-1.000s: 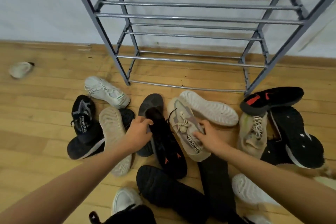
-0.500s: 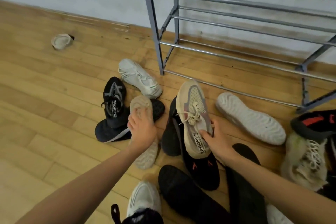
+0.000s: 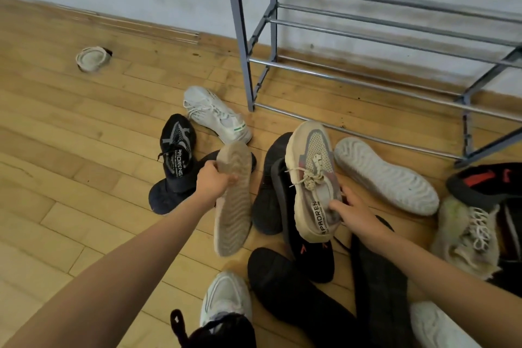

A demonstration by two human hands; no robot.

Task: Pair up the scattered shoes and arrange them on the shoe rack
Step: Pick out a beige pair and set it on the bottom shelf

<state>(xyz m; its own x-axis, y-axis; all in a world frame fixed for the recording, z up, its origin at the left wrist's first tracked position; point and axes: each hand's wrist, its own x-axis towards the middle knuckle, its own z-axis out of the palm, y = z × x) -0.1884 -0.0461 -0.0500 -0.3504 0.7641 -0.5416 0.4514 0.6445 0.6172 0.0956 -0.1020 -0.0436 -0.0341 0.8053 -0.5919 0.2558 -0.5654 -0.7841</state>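
Observation:
My right hand (image 3: 354,213) grips the heel of a beige mesh sneaker (image 3: 312,175) marked PROREN, held upright with its toe toward the rack. My left hand (image 3: 212,181) holds the side of a matching beige sneaker (image 3: 233,200) turned sole-up. Both sit above a heap of black shoes (image 3: 272,186). The grey metal shoe rack (image 3: 367,45) stands against the wall at upper right, with bare rails.
On the wooden floor lie a white sneaker (image 3: 216,114), a black PROREN sneaker (image 3: 177,150), a white sole-up shoe (image 3: 385,174), a black-and-red shoe (image 3: 485,182), a fluffy cream shoe (image 3: 466,236) and a white shoe (image 3: 226,298) near me. A small pale object (image 3: 91,59) lies far left.
My left hand let go of a black shoe and took hold of the sole-up beige sneaker. My right hand lifted the other beige sneaker clear of the pile. The view swung left.

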